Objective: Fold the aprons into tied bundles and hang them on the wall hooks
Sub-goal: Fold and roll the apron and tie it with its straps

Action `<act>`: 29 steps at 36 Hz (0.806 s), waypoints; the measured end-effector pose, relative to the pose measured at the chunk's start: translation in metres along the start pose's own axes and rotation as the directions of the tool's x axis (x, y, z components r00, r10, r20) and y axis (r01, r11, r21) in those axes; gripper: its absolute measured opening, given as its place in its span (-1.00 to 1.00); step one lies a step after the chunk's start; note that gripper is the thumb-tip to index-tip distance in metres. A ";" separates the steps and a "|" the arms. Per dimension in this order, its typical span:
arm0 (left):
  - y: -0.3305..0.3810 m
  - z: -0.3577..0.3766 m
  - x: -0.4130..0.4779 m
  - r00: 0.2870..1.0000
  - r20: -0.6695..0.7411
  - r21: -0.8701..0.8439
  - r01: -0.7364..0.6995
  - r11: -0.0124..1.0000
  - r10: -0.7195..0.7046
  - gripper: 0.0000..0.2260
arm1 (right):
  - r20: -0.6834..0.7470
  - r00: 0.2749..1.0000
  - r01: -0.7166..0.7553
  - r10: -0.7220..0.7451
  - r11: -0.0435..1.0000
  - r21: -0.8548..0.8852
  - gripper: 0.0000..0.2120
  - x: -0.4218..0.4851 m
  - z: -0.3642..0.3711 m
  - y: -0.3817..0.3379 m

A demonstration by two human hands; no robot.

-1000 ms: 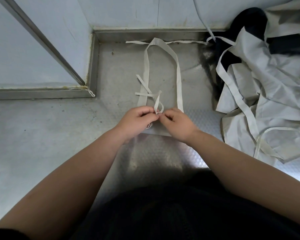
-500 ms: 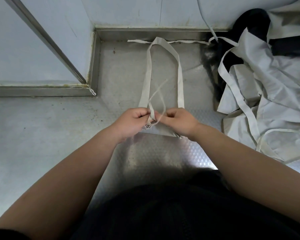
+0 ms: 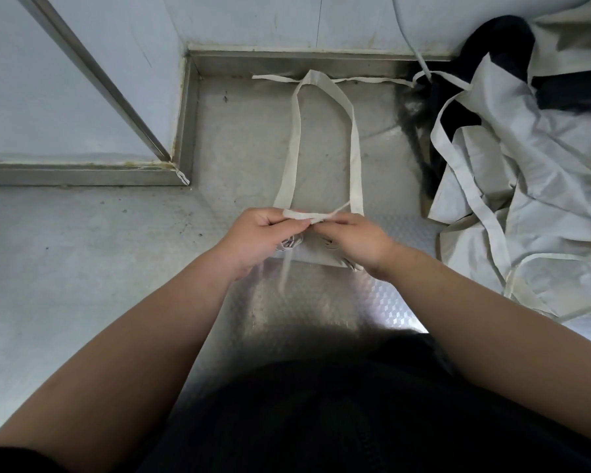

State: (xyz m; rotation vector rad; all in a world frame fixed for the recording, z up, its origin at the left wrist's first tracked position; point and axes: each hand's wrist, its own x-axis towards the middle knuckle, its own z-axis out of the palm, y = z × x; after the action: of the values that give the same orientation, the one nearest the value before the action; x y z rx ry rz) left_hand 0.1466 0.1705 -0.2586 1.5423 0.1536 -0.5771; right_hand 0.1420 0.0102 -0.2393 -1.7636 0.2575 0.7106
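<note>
- The desk (image 3: 246, 141) is bare steel with a small embossed pattern on the near part. It ends at a pale wall (image 3: 253, 22) with a raised metal edge.
- The folded apron (image 3: 316, 252) lies flat on the desk, just in front of the person and partly under both hands.
- Its neck loop (image 3: 355, 148) lies stretched out on the far side of the folded apron and reaches almost to the wall.
- To the right of the folded apron, well apart, lies a pile of loose aprons (image 3: 543, 199) with straps hanging out, and a dark cloth (image 3: 502, 39) lies among them.
- To the left of the folded apron there is a paler grey surface (image 3: 65, 268) and a slanted metal bar (image 3: 93, 73).
- The left hand (image 3: 263, 233) is above the left edge of the folded apron, with fingers curled, pinching one end of a tie strap (image 3: 302, 216).
- The right hand (image 3: 352, 240) is above the right edge and pinches the same strap, so the strap is drawn between the two hands.
- One blurred strap end (image 3: 284, 274) hangs on the near side of the folded apron.
</note>
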 end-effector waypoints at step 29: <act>-0.034 0.037 -0.020 0.823 -0.456 0.509 -0.070 0.858 0.338 -0.94 | -0.551 0.792 0.003 -0.264 0.904 -0.428 -0.77 -0.015 0.031 0.043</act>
State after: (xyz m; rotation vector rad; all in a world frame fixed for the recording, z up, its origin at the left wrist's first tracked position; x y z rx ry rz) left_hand 0.1046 0.1420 -0.2779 2.1488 0.2746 0.0256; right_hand 0.0975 0.0226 -0.2697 -2.3631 0.4249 0.0637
